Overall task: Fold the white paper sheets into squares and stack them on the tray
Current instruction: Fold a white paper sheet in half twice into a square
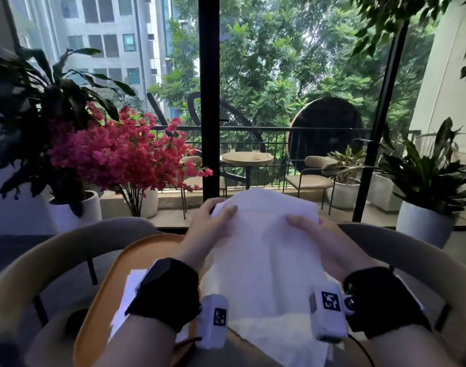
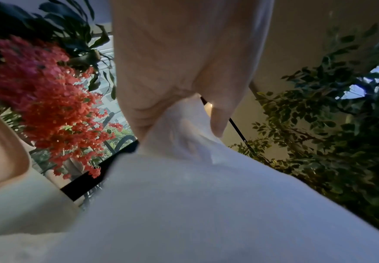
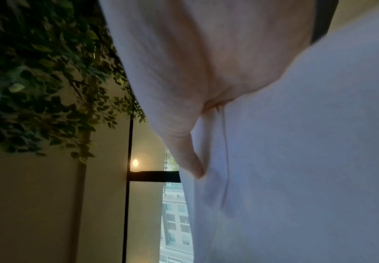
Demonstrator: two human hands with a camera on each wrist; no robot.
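A large white paper sheet [image 1: 266, 260] is lifted in front of me, its top edge raised and its lower end drooping toward me. My left hand [image 1: 216, 218] pinches its upper left corner, thumb on the near side. My right hand [image 1: 303, 223] pinches the upper right part the same way. The left wrist view shows the white paper sheet [image 2: 195, 204] bunched where my left hand [image 2: 184, 110] holds it. The right wrist view shows the white paper sheet [image 3: 296, 160] against my right hand [image 3: 191, 124]. An orange tray [image 1: 104, 287] lies below left with white paper [image 1: 128, 295] on it.
Two curved beige chair backs [image 1: 54, 250] stand beyond the tray on either side. Behind them are a pink flowering plant [image 1: 120, 152], white pots with green plants [image 1: 425, 221] and a glass wall with a black post [image 1: 209, 102].
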